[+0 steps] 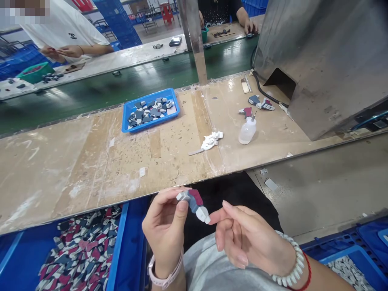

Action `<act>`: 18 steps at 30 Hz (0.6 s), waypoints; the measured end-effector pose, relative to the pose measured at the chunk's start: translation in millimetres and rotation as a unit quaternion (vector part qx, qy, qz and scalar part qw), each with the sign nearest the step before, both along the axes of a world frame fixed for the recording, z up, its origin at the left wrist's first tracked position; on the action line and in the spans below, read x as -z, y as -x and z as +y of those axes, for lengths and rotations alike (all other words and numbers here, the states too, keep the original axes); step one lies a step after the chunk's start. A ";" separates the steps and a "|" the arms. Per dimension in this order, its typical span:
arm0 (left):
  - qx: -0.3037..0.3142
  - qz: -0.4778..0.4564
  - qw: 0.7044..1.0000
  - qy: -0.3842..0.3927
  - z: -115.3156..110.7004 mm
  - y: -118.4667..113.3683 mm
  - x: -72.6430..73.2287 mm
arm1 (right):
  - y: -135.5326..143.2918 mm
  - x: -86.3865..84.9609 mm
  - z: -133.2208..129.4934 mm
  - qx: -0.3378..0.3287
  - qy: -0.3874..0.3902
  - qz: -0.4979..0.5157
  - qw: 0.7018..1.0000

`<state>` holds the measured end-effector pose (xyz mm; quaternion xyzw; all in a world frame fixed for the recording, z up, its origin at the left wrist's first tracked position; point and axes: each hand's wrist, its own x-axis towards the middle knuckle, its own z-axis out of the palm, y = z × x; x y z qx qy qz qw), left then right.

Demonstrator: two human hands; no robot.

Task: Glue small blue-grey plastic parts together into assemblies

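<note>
My left hand (165, 224) pinches a small moulded piece (194, 205) in grey, blue and dark red between thumb and fingers, just below the workbench's front edge (121, 198). My right hand (242, 238) sits beside it with fingers loosely curled, and its fingertip touches the piece's white lower end. A pink watch band is on my left wrist, and a white bead bracelet with a red string is on the right.
On the bench stand a blue tray (127, 121) of grey and blue pieces, a squeeze bottle (247, 130), a white rag (211, 140) and finished pieces (257, 103). A blue crate (118, 246) of pieces sits lower left. A metal housing (327, 60) fills the right. Across the green belt (121, 87), other people work.
</note>
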<state>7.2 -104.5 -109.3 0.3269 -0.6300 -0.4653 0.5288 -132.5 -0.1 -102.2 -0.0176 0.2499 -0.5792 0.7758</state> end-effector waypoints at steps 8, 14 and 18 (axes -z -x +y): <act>-0.061 0.020 0.998 -0.012 -4.8 -1.2 3.5 | 4.5 -3.5 4.5 0.000 0.017 0.010 1.000; -0.050 0.024 0.998 -0.019 -4.0 -1.7 4.5 | 5.5 -5.8 4.7 -0.002 0.014 0.001 1.000; -0.047 0.026 0.998 -0.023 -3.7 -1.0 4.4 | 6.2 -4.6 3.4 0.003 -0.004 -0.002 1.000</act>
